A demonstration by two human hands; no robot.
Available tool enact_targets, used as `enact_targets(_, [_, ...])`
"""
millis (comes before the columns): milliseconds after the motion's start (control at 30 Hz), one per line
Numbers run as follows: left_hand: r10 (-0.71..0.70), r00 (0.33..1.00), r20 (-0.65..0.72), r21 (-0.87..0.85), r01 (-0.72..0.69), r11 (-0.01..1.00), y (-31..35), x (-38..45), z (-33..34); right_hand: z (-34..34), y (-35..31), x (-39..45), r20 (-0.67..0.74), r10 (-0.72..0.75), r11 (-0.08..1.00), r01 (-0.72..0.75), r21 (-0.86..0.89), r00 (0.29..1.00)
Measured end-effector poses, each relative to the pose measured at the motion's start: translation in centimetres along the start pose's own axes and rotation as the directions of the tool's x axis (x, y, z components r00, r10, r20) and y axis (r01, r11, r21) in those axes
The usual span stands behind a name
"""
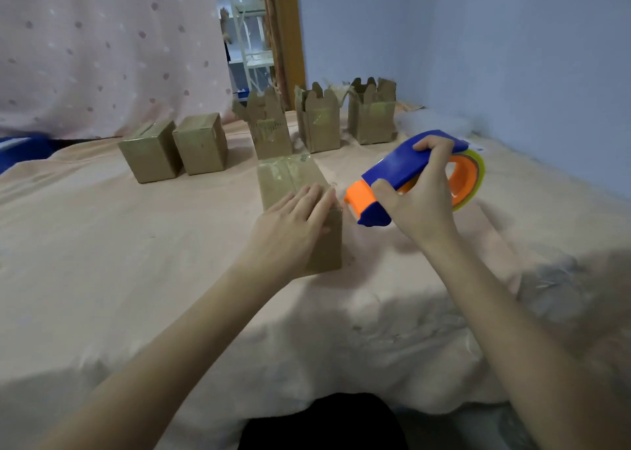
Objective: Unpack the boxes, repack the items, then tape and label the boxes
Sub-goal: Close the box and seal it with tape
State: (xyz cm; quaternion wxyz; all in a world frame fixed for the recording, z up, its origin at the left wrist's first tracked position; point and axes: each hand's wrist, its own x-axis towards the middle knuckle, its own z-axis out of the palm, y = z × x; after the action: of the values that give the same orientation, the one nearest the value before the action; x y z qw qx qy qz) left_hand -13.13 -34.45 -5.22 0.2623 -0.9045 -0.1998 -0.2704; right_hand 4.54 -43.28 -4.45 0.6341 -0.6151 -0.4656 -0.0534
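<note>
Tape dispenser [406,173] in right hand [420,197], orange nose aimed left toward box [290,180].

Both hands forward: left hand [296,218] flat (fingers straight, together), right hand [420,190] curled, gripping.

The small brown box [290,183] in front of you is shut, with clear shiny tape along its top. At your 2 o'clock is the blue and orange tape gun [403,173], tipped with its orange nose pointing down toward the box, just beside it. A yellowish tape roll [473,176] sits in its back. Two shut boxes [150,151] [202,144] stand side by side at 10 o'clock. Three open boxes [269,127] [319,122] [373,115] with flaps up stand in a row at 12 o'clock.
</note>
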Motion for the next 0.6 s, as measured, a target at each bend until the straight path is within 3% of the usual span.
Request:
enact_targets(100, [0.022, 0.998, 0.062, 0.016, -0.023, 1.000, -0.3, -0.2, -0.2, -0.3, 0.3, 0.7, -0.010, -0.010, 0.999, 0.010, -0.039, 1.000])
enact_targets(233, [0.027, 0.999, -0.037, 0.011, -0.026, 1.000, -0.2, 0.1, -0.1, -0.6, 0.7, 1.7, -0.085, 0.010, 0.998, -0.004, 0.063, 0.996])
enact_targets(600, [0.055, 0.996, -0.064, 0.042, -0.053, 0.998, 0.1, -0.2, 0.1, -0.2, 1.1, 1.3, -0.255, 0.086, 0.972, -0.026, 0.232, 0.963])
